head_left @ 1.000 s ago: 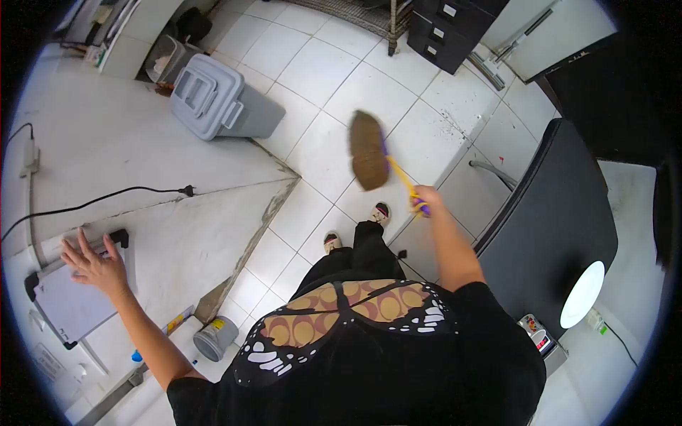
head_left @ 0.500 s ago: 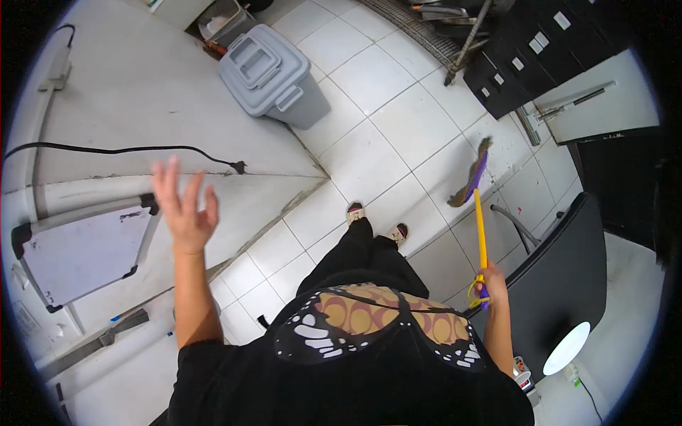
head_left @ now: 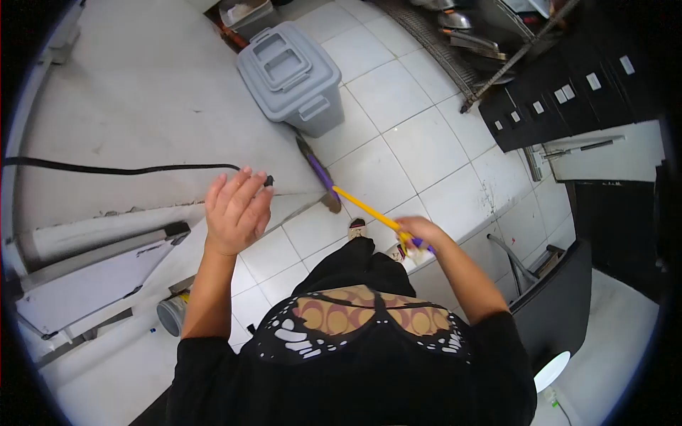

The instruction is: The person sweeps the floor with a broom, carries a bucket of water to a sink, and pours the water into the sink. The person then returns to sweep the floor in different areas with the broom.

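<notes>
My right hand point(head_left: 424, 233) is wrapped around the grip end of a broom point(head_left: 366, 206) with a yellow handle and a purple head. The dark bristles rest on the tiled floor beside the base of the white wall, just below the grey bin. My left hand point(head_left: 239, 214) hangs in the air with fingers stretched out and nothing in it. Close behind its fingertips a black power cord point(head_left: 135, 170) ends in a plug point(head_left: 268, 181).
A grey lidded bin point(head_left: 291, 78) stands against the white wall. Black labelled drawers point(head_left: 561, 106) and a rack with metal pans point(head_left: 469, 42) line the far right. A black chair back point(head_left: 550, 305) is at my right. At left lean a whiteboard point(head_left: 78, 305) and a grey bucket point(head_left: 170, 316).
The broom has swung from the floor at far right to the left wall, with my right hand moving leftward and forward. My left hand has shifted right, still open. The view has shifted slightly.
</notes>
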A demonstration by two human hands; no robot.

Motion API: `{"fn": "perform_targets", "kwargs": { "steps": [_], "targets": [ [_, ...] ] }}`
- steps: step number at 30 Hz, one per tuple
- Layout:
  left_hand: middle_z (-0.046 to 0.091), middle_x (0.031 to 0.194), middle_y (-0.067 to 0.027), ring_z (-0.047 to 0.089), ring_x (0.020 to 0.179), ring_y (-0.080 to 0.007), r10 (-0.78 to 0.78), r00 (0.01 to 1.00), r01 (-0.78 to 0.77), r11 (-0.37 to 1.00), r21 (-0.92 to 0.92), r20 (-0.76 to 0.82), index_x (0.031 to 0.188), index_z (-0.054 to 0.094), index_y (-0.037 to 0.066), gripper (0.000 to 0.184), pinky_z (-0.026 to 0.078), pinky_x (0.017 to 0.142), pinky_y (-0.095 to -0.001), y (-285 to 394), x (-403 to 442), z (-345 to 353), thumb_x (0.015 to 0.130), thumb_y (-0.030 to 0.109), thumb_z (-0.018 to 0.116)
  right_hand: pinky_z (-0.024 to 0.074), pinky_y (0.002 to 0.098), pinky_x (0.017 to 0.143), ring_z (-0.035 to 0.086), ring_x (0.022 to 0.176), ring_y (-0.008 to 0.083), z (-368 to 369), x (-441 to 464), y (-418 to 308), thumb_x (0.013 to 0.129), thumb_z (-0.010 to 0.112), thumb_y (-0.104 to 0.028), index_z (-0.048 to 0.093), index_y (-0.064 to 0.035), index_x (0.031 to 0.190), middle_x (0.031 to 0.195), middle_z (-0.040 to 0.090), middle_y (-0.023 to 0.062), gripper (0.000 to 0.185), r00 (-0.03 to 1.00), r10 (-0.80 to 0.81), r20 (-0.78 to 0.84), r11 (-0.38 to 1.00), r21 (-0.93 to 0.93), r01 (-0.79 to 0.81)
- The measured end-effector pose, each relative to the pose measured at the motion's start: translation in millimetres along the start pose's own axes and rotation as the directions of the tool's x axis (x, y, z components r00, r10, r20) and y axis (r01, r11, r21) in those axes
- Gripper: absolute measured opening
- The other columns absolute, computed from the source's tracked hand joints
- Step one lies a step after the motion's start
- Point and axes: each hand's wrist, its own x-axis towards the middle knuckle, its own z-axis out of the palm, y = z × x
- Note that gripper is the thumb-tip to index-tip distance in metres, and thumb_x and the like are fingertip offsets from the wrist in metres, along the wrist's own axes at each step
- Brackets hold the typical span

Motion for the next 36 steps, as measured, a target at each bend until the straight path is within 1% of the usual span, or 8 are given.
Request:
{"fn": "perform_targets", "kwargs": {
  "steps": [3,8,13,17,22,25,30,36],
  "targets": [
    [0.060,0.096,-0.0015,0.057,0.088,-0.0189,0.054,0.998,-0.052,0.996,0.077,-0.031,0.087,0.055,0.015,0.019,0.036,0.081,-0.0338,-3.8,2.6,7.0,0.070,0.010,0.062,0.0339,0.0296,0.031,0.040,0.033,0.0147,-35.6,136.8,-12.9,0.078,0.042,-0.015,0.049,-0.0059,0.070,0.048,0.045,0.0042,0.014,0.941,0.313,-0.129,0.947,0.114,-0.300],
    [0.061,0.092,0.0004,0.058,0.083,-0.0163,0.079,0.997,-0.076,0.983,0.165,-0.017,0.085,0.054,0.017,0.014,0.037,0.077,-0.0307,-5.7,0.7,9.1,0.073,0.015,0.061,0.0324,0.0223,0.031,0.040,0.035,0.0096,-54.4,135.9,-25.9,0.081,0.034,-0.011,0.040,-0.0061,0.067,0.049,0.040,0.0011,0.016,0.928,0.329,-0.176,0.854,0.475,-0.212],
    [0.062,0.089,0.0016,0.059,0.079,-0.0152,0.101,0.993,-0.089,0.979,0.184,-0.058,0.086,0.054,0.019,0.013,0.036,0.071,-0.0286,-9.6,-0.2,15.8,0.075,0.016,0.059,0.0366,0.0266,0.033,0.042,0.039,0.0120,13.0,-3.5,-21.7,0.079,0.041,-0.008,0.048,-0.0048,0.083,0.058,0.044,0.0047,0.008,0.920,0.166,-0.356,0.967,0.243,-0.080],
    [0.062,0.088,0.0023,0.060,0.076,-0.0145,0.035,0.998,-0.020,0.965,0.263,-0.053,0.083,0.055,0.020,0.011,0.035,0.068,-0.0275,-6.2,1.8,19.9,0.073,0.016,0.059,0.0362,0.0241,0.033,0.037,0.036,0.0074,27.8,-71.4,-62.8,0.076,0.044,-0.005,0.044,-0.0073,0.096,0.060,0.044,0.0032,0.020,0.957,0.260,-0.132,0.904,0.380,-0.193],
    [0.062,0.091,0.0018,0.057,0.084,-0.0156,-0.156,0.988,0.139,0.901,0.411,0.007,0.085,0.057,0.019,0.012,0.031,0.083,-0.0324,5.4,14.1,23.3,0.073,0.017,0.057,0.0394,0.0299,0.035,0.045,0.035,0.0162,-60.0,38.8,-48.3,0.079,0.045,-0.016,0.050,-0.0045,0.071,0.052,0.048,0.0065,0.015,0.982,0.188,-0.026,0.979,-0.076,-0.189],
    [0.060,0.096,0.0007,0.056,0.089,-0.0170,-0.270,0.961,0.202,0.831,0.518,0.059,0.086,0.058,0.019,0.014,0.027,0.088,-0.0339,13.3,25.3,23.3,0.073,0.018,0.057,0.0360,0.0315,0.034,0.047,0.038,0.0186,-101.8,131.9,-45.4,0.076,0.045,-0.014,0.051,-0.0040,0.063,0.051,0.049,0.0077,0.018,0.947,0.293,-0.134,0.947,0.179,-0.268],
    [0.058,0.102,-0.0001,0.054,0.093,-0.0176,-0.350,0.936,0.238,0.708,0.665,0.038,0.090,0.058,0.020,0.018,0.023,0.091,-0.0350,14.9,40.7,35.1,0.072,0.019,0.057,0.0371,0.0329,0.035,0.047,0.041,0.0179,-95.7,92.9,-65.0,0.075,0.043,-0.008,0.051,0.0006,0.073,0.058,0.051,0.0096,0.012,0.934,0.084,-0.346,0.987,-0.099,-0.126],
    [0.058,0.103,0.0002,0.054,0.094,-0.0177,-0.407,0.913,0.260,0.569,0.780,-0.008,0.091,0.057,0.021,0.019,0.025,0.089,-0.0355,15.0,45.0,44.3,0.072,0.020,0.057,0.0393,0.0269,0.036,0.046,0.041,0.0116,-94.2,-53.0,-119.4,0.077,0.044,-0.006,0.049,-0.0048,0.088,0.062,0.047,0.0042,0.012,0.972,0.214,-0.099,0.977,0.009,-0.214]
  ]
}}
